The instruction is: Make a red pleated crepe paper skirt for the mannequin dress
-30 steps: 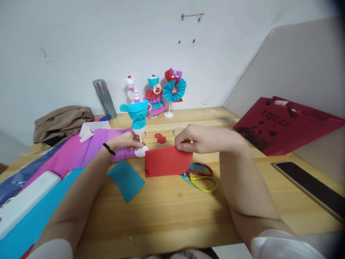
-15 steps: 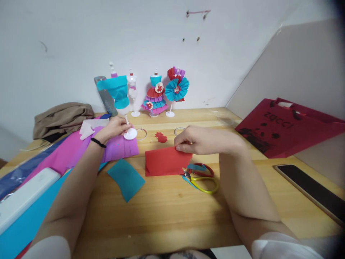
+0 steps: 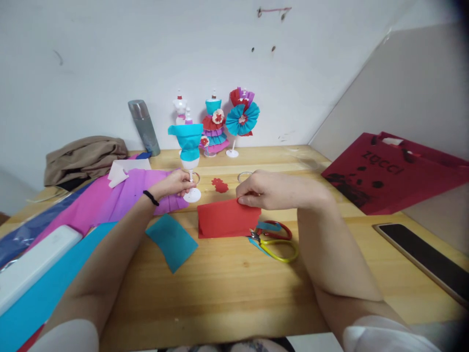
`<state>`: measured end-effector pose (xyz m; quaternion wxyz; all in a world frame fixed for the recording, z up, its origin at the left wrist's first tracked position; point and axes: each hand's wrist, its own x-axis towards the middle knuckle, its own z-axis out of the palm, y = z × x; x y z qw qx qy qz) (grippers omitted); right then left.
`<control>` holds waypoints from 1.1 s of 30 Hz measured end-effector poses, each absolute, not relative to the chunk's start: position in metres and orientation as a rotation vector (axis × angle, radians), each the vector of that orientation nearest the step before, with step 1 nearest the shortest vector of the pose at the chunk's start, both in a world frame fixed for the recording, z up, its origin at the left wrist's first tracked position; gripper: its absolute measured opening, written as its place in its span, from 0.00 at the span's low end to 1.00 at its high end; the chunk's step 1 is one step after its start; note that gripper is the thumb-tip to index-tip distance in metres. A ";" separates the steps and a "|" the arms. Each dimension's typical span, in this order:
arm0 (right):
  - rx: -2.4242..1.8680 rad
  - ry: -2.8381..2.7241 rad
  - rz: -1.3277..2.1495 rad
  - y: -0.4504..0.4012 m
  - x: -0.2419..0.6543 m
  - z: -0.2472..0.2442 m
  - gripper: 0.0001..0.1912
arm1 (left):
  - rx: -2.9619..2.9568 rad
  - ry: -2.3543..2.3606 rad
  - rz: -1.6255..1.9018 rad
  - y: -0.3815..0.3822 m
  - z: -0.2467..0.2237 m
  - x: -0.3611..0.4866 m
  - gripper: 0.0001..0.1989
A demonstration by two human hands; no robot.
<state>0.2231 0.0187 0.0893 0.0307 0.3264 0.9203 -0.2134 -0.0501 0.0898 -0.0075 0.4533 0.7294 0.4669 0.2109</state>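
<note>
My left hand (image 3: 176, 184) is closed round the stem of a small white mannequin stand (image 3: 191, 194), held upright with turquoise crepe paper (image 3: 189, 139) wrapped round its body. In my right hand (image 3: 269, 189) the upper edge of a red sheet of crepe paper (image 3: 226, 220) is pinched between thumb and fingers; the sheet hangs down to the table. Just right of it lie scissors with red and yellow handles (image 3: 280, 249), with a turquoise scrap (image 3: 269, 227) by them. A turquoise piece of paper (image 3: 172, 243) lies flat to the left.
Behind stand a mannequin in a ruffled dress (image 3: 215, 132), one with a turquoise fan flower (image 3: 242, 119) and a plainer white one (image 3: 179, 106). A grey flask (image 3: 144, 127), brown cloth (image 3: 86, 159), purple paper (image 3: 128, 200), red cut-outs (image 3: 221, 186), a phone (image 3: 421, 256) and red bag (image 3: 392, 173) are around.
My left hand has moved right and slightly toward me with the mannequin, which now stands before the others and uncovers the flask. My right hand keeps its hold on the red paper.
</note>
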 end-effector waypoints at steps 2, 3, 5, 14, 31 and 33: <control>0.991 2.838 -0.659 0.019 0.223 0.089 0.14 | 1.813 1.190 0.544 0.093 -0.007 -0.056 0.16; 0.985 2.839 -0.658 0.019 0.223 0.089 0.14 | 1.817 1.205 0.558 0.094 -0.007 -0.058 0.16; 0.977 2.843 -0.657 0.019 0.223 0.089 0.14 | 1.830 1.229 0.590 0.095 -0.008 -0.060 0.16; 0.958 2.878 -0.637 0.020 0.221 0.086 0.14 | 1.894 1.316 0.738 0.102 -0.019 -0.053 0.15; 0.990 2.908 -0.602 0.019 0.223 0.087 0.12 | 1.808 1.251 0.481 0.101 -0.005 -0.074 0.06; 1.031 2.927 -0.603 0.019 0.223 0.088 0.12 | 1.802 1.241 0.344 0.096 0.016 -0.087 0.10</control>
